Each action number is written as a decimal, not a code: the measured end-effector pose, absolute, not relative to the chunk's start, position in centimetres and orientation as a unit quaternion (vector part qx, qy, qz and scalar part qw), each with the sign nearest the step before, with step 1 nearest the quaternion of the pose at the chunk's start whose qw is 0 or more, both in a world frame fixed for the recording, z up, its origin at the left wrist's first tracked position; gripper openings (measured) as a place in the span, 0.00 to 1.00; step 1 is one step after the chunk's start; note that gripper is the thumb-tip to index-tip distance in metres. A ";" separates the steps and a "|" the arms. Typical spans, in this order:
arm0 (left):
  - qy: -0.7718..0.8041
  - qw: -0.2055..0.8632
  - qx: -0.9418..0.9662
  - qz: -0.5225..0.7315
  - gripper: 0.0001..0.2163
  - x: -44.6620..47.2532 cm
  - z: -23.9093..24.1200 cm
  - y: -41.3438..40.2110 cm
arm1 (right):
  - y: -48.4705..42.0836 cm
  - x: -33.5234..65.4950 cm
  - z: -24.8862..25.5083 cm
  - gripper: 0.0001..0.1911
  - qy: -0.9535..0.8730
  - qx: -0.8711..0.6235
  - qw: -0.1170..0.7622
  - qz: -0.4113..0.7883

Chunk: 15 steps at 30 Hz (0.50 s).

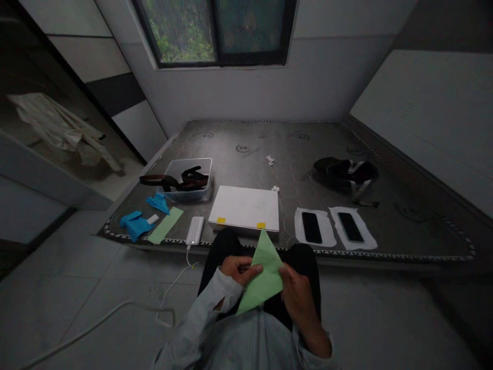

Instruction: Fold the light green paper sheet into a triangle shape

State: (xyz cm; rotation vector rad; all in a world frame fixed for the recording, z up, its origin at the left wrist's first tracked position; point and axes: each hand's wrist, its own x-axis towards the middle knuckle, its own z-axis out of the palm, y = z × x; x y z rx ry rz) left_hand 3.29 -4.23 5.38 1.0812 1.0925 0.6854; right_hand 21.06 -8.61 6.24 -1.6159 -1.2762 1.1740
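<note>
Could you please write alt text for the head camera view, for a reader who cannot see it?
A seated person holds a folded green paper over their lap, left hand and right hand gripping its sides. Ahead, a bare mattress holds a white box, two phones, blue paper shapes and a clear tub.

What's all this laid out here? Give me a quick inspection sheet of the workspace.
Surface: dark patterned mattress, bare in the middle.
Job's things: folded green paper, pointed tip up, held over the lap.
Clutter: white box; clear tub with belts; blue paper pieces; green paper strip; two phones on white sheets; dark bundle.
Grippers: left hand and right hand both pinch the green paper.
Cables: white cable runs from a white power bank across the floor.
Surroundings: window above; cloth on a left shelf.
</note>
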 end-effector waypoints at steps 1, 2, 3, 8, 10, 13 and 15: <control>0.486 0.672 0.469 0.303 0.23 3.3 5.4 -4.2 | -8.6 21.1 6.2 0.28 -0.484 -0.625 0.380 0.481; 0.488 0.676 0.458 0.307 0.23 3.3 5.5 -4.2 | -8.5 21.2 6.2 0.27 -0.469 -0.614 0.387 0.503; 0.491 0.680 0.447 0.312 0.23 3.2 5.5 -4.1 | -8.4 21.3 6.1 0.25 -0.459 -0.598 0.395 0.525; 0.500 0.685 0.413 0.331 0.24 2.6 5.7 -4.1 | -8.2 22.2 6.1 0.23 -0.403 -0.510 0.436 0.623; 0.506 0.682 0.407 0.338 0.25 2.4 5.7 -4.0 | -8.2 22.5 6.3 0.24 -0.378 -0.499 0.442 0.643; 0.514 0.679 0.392 0.349 0.26 2.2 5.3 -3.9 | -8.4 22.8 6.9 0.23 -0.375 -0.498 0.444 0.644; 0.522 0.666 0.403 0.349 0.28 2.0 5.1 -3.8 | -8.4 23.0 7.3 0.22 -0.385 -0.502 0.441 0.636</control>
